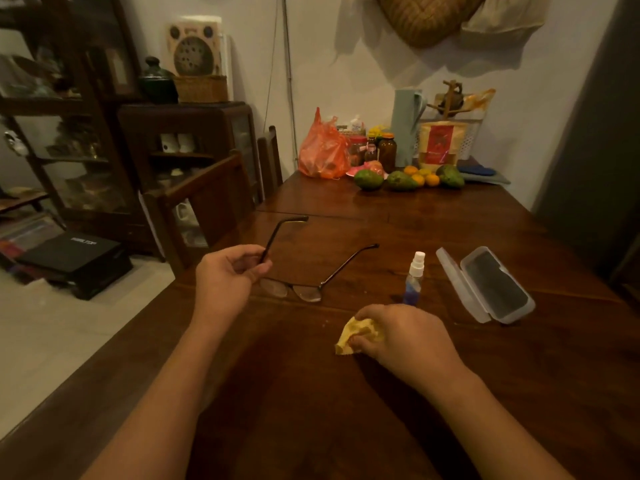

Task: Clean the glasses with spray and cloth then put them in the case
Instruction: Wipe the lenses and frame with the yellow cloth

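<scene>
Dark-framed glasses (306,291) hang just above the wooden table (311,393), temples unfolded and pointing away from me. My left hand (228,271) pinches the left temple near its hinge. My right hand (405,336) rests on the table with its fingers closed on a crumpled yellow cloth (356,336). A small spray bottle (414,278) with blue liquid and a white nozzle stands upright just beyond my right hand. To the right lies the clear plastic case (491,285), lid open, dark lining showing.
At the table's far end sit an orange plastic bag (323,150), jars, green and orange fruit (401,180), a pale blue jug (407,126) and a red pouch. Wooden chairs (207,202) stand along the left edge, with dark cabinets behind them.
</scene>
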Tool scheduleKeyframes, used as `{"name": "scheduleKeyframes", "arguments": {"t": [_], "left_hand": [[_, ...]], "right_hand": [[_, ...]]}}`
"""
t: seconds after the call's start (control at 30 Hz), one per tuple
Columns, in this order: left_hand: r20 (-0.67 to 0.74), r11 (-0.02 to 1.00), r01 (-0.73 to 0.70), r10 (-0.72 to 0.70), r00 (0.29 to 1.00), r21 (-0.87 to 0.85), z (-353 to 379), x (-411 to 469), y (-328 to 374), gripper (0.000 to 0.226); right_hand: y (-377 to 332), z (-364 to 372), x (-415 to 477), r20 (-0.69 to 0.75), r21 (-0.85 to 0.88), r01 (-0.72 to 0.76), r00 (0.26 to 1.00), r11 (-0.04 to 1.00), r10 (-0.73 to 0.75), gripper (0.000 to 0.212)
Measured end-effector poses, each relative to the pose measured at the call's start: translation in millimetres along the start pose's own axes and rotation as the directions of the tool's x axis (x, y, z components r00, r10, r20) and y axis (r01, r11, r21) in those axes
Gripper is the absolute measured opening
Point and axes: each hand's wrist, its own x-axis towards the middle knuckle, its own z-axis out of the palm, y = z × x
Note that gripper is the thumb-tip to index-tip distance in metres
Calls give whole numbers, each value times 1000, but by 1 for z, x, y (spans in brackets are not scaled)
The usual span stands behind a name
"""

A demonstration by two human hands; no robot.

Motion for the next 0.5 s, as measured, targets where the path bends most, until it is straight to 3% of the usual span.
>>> {"name": "scheduleKeyframes", "arguments": {"t": [0.17, 0.27, 0.37, 0.5], "left_hand": [[30, 988, 51, -47, 998, -144, 4, -3, -2, 47], [47, 969, 60, -50, 998, -240, 9, -6, 0, 46], [41, 938, 62, -51, 998, -342, 15, -7, 3, 36], [25, 926, 14, -5, 1000, -378, 23, -14, 11, 33]], "right_hand": [[-2, -1, 3, 114, 12, -41, 993, 999, 40, 26], [-6, 1, 7, 110, 286, -100, 991, 953, 71, 21], [-17, -5, 8, -22, 548, -54, 997, 835, 79, 21], [-35, -13, 14, -178, 736, 34, 973, 676, 145, 19]]}}
